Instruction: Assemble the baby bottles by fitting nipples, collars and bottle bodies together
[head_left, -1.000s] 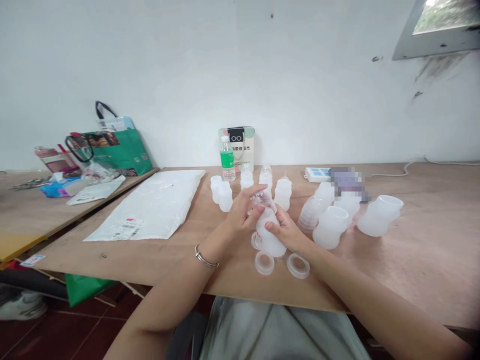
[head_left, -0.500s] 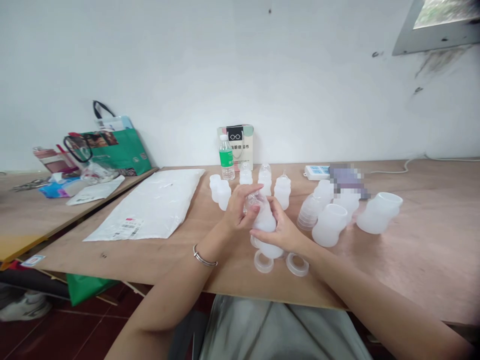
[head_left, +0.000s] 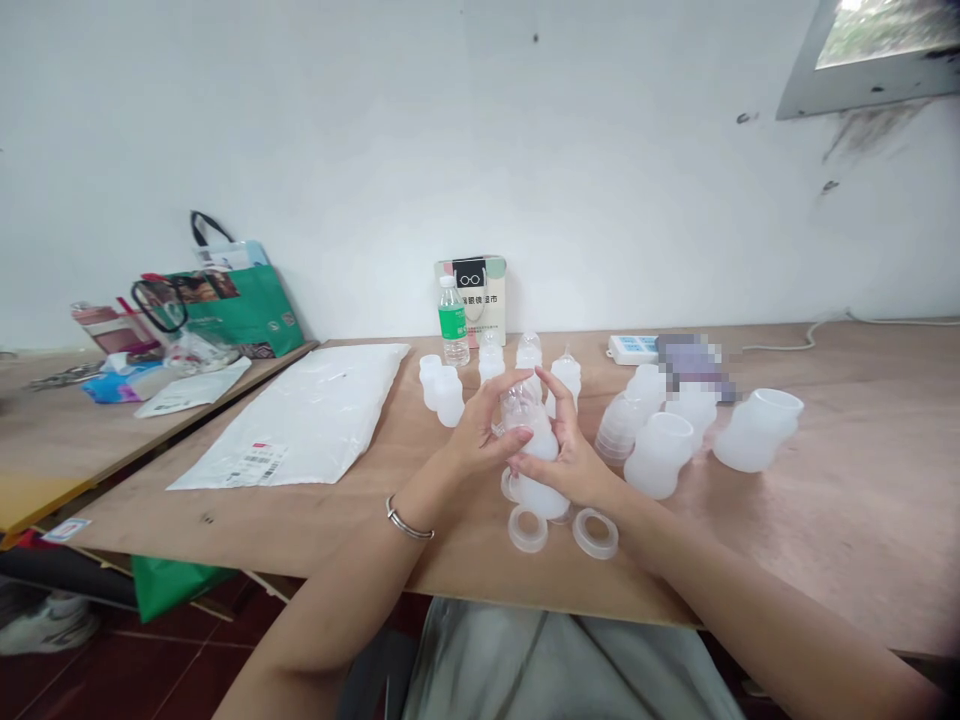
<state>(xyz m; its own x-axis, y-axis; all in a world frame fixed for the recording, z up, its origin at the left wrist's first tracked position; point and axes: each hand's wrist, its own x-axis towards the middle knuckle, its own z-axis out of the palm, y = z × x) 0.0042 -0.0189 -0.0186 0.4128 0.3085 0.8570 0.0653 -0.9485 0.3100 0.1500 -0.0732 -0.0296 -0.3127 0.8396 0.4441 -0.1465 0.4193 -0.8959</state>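
Note:
A translucent white baby bottle (head_left: 541, 482) with a clear cap on top stands tilted between my two hands. My left hand (head_left: 487, 425) wraps the cap and upper part from the left, thumb across the front. From the right, my right hand (head_left: 566, 448) grips the bottle's upper body, its index fingertip near the cap's top. Just in front lie two translucent rings, a left ring (head_left: 527, 529) and a right ring (head_left: 595, 534). Another ring is partly hidden beside the bottle's base. Behind my hands stand several capped bottles, one of them a middle bottle (head_left: 529, 350).
Open bottle bodies (head_left: 660, 455) stand to the right, with stacked pieces beside them. Further back are a power strip (head_left: 632, 349), a green-labelled water bottle (head_left: 453, 322) and a paper bag (head_left: 491, 300). A white mailing bag (head_left: 307, 410) lies left; a green bag (head_left: 255, 310) stands beyond it.
My right hand has shifted up the bottle, its index finger now reaching the cap's top near my left fingertips. The view has tipped slightly upward.

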